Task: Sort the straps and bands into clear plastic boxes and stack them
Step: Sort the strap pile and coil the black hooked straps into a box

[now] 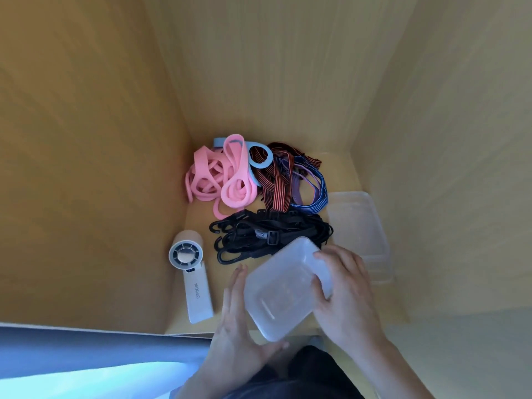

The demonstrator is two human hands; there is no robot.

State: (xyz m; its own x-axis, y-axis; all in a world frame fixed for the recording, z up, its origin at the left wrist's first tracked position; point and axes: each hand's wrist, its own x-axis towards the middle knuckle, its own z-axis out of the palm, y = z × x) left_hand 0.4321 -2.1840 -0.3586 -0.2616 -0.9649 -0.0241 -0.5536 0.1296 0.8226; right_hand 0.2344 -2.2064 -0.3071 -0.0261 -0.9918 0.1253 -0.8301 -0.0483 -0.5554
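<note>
A person is looking down at a small wooden tabletop (201, 223) set in a nook, at the centre of the frame.

At lower left, a white handheld fan (190, 272) is lying flat. Above it, at centre left, pink bands (218, 177) are sitting in a loose tangle.

At lower centre, the left hand (239, 321) is bracing 1 clear box (282, 289). Its fingers are lying straight along the box's left side, with the thumb tucked at the lower edge. The box is being held tilted, just above the tabletop's near edge. It is looking light, rigid and smooth, so likely slippery, and is best held by its 2 opposite edges.

Just above the box, black straps (267, 234) with hooks are lying bunched. Above them, striped straps (282, 180) are piled. All are looking soft and floppy and are likely to snag, so they are best gathered as whole bundles.

At lower right, the right hand (348, 295) is gripping the box's right edge, its fingers curled over it.

At right of centre, more clear boxes (359, 226) are sitting stacked against the wall.
</note>
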